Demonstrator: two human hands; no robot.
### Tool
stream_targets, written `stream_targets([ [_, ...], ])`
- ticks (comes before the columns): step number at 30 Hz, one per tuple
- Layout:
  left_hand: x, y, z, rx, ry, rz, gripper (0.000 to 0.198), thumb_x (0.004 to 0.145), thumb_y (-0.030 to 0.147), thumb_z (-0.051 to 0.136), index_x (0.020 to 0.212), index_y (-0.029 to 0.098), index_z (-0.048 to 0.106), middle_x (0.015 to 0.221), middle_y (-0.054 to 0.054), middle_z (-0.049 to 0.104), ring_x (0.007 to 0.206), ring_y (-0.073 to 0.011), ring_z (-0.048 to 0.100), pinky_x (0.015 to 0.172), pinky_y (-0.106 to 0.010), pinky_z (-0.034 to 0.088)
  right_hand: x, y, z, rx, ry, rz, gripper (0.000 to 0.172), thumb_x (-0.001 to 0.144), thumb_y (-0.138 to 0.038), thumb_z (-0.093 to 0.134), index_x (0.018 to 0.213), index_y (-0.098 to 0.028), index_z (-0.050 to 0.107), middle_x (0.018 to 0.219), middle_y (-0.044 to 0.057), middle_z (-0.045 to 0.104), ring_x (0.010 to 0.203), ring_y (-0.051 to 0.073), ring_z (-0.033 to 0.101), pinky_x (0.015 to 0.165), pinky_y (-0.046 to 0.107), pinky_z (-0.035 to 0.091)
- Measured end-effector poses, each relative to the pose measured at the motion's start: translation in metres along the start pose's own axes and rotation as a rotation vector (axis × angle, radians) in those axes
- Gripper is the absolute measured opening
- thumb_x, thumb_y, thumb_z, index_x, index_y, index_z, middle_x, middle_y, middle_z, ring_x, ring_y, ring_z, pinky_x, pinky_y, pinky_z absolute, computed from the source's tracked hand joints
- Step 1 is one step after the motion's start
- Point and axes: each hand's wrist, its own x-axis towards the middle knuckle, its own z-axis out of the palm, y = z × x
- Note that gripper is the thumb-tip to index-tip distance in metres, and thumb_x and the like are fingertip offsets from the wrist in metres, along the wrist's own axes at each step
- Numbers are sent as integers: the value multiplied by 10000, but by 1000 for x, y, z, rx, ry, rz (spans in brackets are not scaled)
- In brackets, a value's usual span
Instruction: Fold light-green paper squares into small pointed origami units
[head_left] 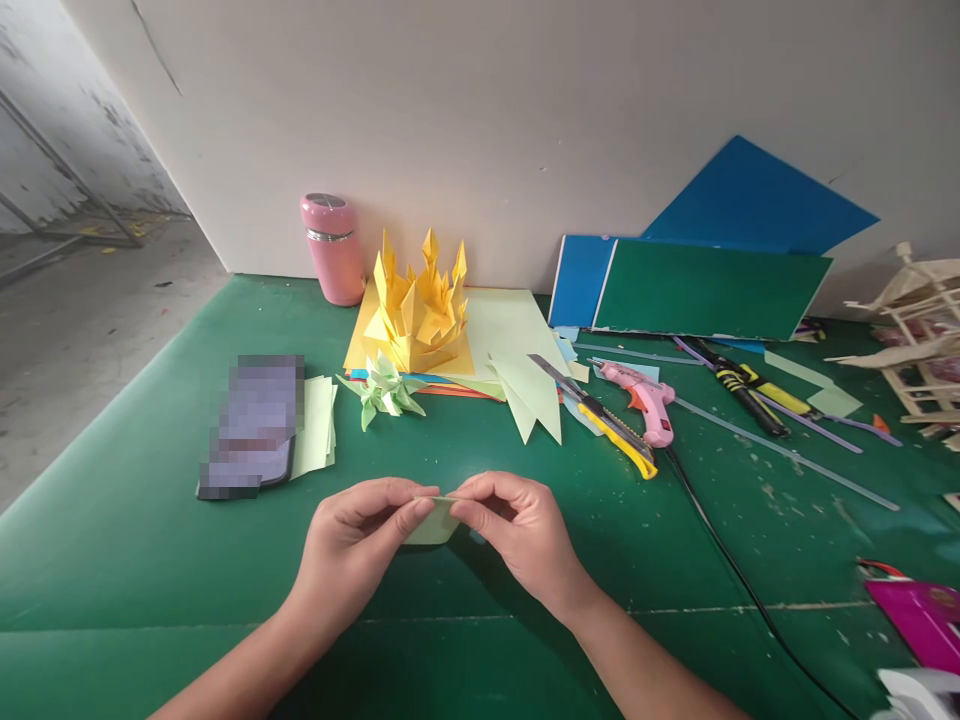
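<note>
Paper is pinched by left hand at 9 o'clock, right hand at 3; likely mid-fold, next wants firm creasing.

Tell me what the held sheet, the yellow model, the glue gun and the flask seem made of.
Sheet: matte paper, judging by its thin edge.
Yellow model: matte paper, from its crisp folds and points.
Glue gun: probably smooth plastic, given its moulded shape.
Flask: smooth, painted metal or plastic, unclear which; its shiny band looks metallic.
</note>
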Motion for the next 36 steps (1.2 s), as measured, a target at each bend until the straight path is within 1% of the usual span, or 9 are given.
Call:
stream_targets([
  [6, -2, -1, -2, -22, 5, 52, 80, 650, 185, 715, 634, 247, 763, 665, -6, 761, 606, -161, 694, 546, -181, 553, 1, -2, -1, 33, -36, 17, 110, 723, -316, 706, 706, -209, 719, 708, 9, 698, 619, 136, 599, 578, 253, 487],
  [11, -2, 0, -2, -8, 20, 31, 57, 650, 207, 721, 628, 240, 762, 657, -18, 757, 605, -179, 689, 542, -211, 552, 0, -4, -1, 13, -42, 9, 118, 738, -308, 686, 688, -203, 703, 708, 12, 694, 628, 139, 599, 578, 252, 482],
  [17, -3, 1, 0, -81, -4, -101, 64, 654, 253, 723, 607, 217, 747, 665, -28, 749, 603, -163, 666, 526, -192, 528, -2, -5, 2, -88, 6, -61, 158, 745, -283, 668, 609, -203, 658, 639, 8, 669, 628, 149, 596, 607, 259, 471],
  [19, -3, 0, 0, -115, 3, -153, 84, 652, 278, 725, 610, 206, 739, 652, -28, 738, 567, -148, 640, 487, -183, 507, -2, -5, 2, -99, 13, -25, 160, 745, -302, 665, 620, -201, 663, 624, 6, 655, 611, 145, 581, 589, 254, 460],
  [21, -3, 0, 1, -139, 16, -188, 104, 642, 297, 730, 611, 198, 731, 648, -29, 731, 546, -141, 620, 463, -183, 493, -2, -5, 2, -85, -11, 41, 175, 744, -336, 664, 640, -195, 665, 596, -4, 627, 570, 130, 548, 555, 242, 440],
  [23, -2, 1, 2, -158, 23, -199, 120, 629, 308, 737, 605, 191, 722, 663, -34, 732, 568, -148, 626, 482, -192, 505, -2, -5, 2, -69, -51, 93, 200, 735, -367, 671, 650, -186, 657, 579, -13, 600, 543, 116, 515, 532, 231, 419],
  [25, -1, 2, 2, -171, 21, -201, 138, 622, 319, 741, 596, 187, 712, 683, -40, 734, 602, -160, 638, 513, -205, 523, -2, -6, 2, -79, -80, 106, 218, 724, -374, 675, 639, -178, 635, 582, -16, 584, 545, 110, 496, 527, 224, 403],
  [32, -1, 0, 3, -166, -6, -214, 185, 658, 365, 720, 637, 184, 689, 634, -20, 678, 531, -139, 581, 464, -215, 490, -3, -5, 4, -176, -61, 50, 248, 760, -349, 637, 588, -187, 560, 561, -26, 544, 538, 107, 460, 513, 223, 373],
  [36, -1, -2, 2, -171, 15, -208, 226, 645, 395, 732, 626, 178, 674, 647, -26, 668, 582, -153, 590, 504, -228, 492, -2, -3, 4, -283, -92, -13, 234, 747, -317, 666, 575, -195, 563, 554, -33, 535, 522, 104, 440, 490, 221, 346],
])
